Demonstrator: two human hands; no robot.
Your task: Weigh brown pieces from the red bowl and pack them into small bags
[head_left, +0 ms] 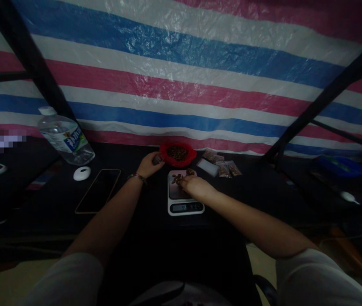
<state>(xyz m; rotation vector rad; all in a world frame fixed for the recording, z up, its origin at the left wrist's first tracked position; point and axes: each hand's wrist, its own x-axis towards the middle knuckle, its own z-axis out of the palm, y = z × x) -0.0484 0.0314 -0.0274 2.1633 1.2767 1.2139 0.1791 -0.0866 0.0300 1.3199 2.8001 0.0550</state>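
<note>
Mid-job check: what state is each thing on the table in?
Scale: display lit, digits unclear; brown pieces on its plate.
Red bowl: holding brown pieces.
Small bags: filled; seals unclear.
Bottle: standing, capped.
Phone: flat, screen dark.
Left hand: gripping a small dark object.
Right hand: over the scale; grip hidden.

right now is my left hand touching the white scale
Apart. The head view shows it: a strip of dark tabletop lies between your left hand and the left edge of the white scale.
</note>
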